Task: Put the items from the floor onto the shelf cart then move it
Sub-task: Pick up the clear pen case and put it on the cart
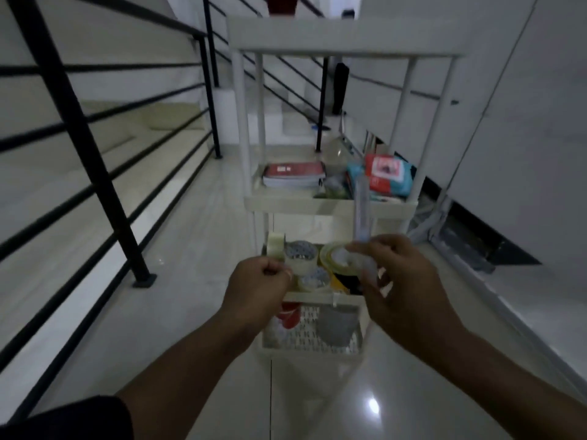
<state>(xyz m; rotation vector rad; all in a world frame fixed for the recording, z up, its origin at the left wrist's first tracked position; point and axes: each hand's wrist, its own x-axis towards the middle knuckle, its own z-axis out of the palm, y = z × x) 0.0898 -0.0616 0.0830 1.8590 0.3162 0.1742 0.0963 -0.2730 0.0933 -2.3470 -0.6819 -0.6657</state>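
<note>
A white shelf cart (330,204) with several tiers stands on the tiled floor straight ahead. Its middle tier holds a red book (293,173) and a red-and-blue wipes packet (387,176). The tier below carries rolls of clear tape (301,254) and a yellowish roll (333,258). On the perforated bottom tier lie a red item (289,312) and a grey item (336,325). My right hand (403,281) is shut on a clear plastic tube (362,214), held upright over the tape tier. My left hand (257,281) is a closed fist beside the tape rolls; nothing shows in it.
A black metal railing (95,147) runs along the left, with its foot plate (144,279) on the floor. White stairs (286,115) rise behind the cart. A white wall and a folded grey frame (460,239) line the right side. Glossy tiles (197,249) lie between railing and cart.
</note>
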